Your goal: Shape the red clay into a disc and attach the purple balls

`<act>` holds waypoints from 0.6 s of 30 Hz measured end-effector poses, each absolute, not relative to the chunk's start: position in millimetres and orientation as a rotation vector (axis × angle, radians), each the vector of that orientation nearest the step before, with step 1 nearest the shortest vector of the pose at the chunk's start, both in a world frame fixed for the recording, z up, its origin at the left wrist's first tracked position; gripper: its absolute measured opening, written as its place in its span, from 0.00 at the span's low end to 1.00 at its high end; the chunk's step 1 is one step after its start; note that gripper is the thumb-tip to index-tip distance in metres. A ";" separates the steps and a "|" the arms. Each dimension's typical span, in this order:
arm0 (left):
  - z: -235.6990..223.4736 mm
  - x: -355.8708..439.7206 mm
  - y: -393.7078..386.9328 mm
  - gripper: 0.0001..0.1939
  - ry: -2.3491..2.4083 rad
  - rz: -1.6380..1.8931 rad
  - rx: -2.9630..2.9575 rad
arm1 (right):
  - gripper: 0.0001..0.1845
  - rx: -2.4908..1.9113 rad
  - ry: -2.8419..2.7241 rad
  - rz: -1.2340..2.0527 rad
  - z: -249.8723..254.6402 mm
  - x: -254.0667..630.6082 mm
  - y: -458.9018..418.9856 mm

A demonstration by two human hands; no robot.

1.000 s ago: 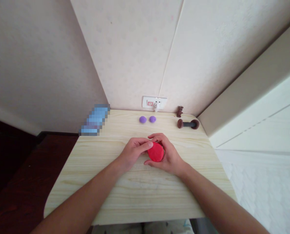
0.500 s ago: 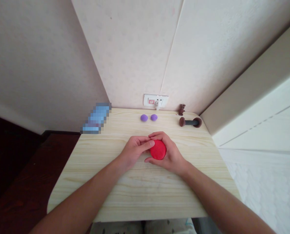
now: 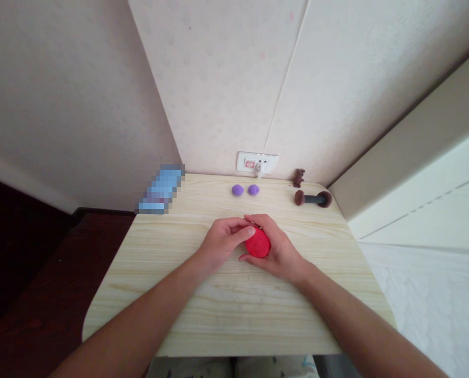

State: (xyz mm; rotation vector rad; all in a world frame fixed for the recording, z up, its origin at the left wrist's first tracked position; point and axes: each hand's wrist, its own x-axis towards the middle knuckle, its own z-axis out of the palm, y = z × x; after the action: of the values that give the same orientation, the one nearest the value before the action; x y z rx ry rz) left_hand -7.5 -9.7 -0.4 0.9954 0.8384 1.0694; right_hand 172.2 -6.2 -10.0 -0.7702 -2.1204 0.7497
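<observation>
- Grip: both hands engaged on one item, a red disc, located between them above the near-middle of the tabletop. Whether its underside touches the wood cannot be told.
- Left hand: grasping the disc; thumb pressed on the upper left edge of its face, fingers bent behind it and partly hidden.
- Right hand: grasping the disc from its right side, fingers curved round the far edge, thumb extended along the near edge.
- Disc condition: rounded, evenly red, face tilted up toward the viewer.
- Directly beyond the grip: two purple lumps, side by side and apart, lying on the wood.
- Beyond and right of the grip: a dark bar with brown rounded ends, lying crosswise; just behind it, a small brown figurine.
- Beyond and left of the grip: a blue object, pixelated, detail unreadable.
- Farthest beyond the grip: a wall socket with a pale plug inserted.
</observation>
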 end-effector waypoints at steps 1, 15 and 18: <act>0.0 -7.6 -9.6 0.13 0.841 1.069 1.016 | 0.44 -0.769 -2.125 0.747 -10.4 172.3 -5.9; -0.5 -12.2 -10.4 0.11 0.940 1.122 1.170 | 0.49 -0.823 -2.089 0.855 -8.4 174.0 -7.5; -1.7 -12.3 -9.8 0.10 0.916 1.108 1.168 | 0.49 -0.825 -2.101 0.863 -8.4 174.2 -7.8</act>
State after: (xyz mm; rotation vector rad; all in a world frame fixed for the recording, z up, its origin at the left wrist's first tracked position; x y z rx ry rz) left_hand -12.3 -9.8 -1.7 1.1679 0.9158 1.1079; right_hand 174.2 -7.8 -8.4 -0.8252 -2.1012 0.8633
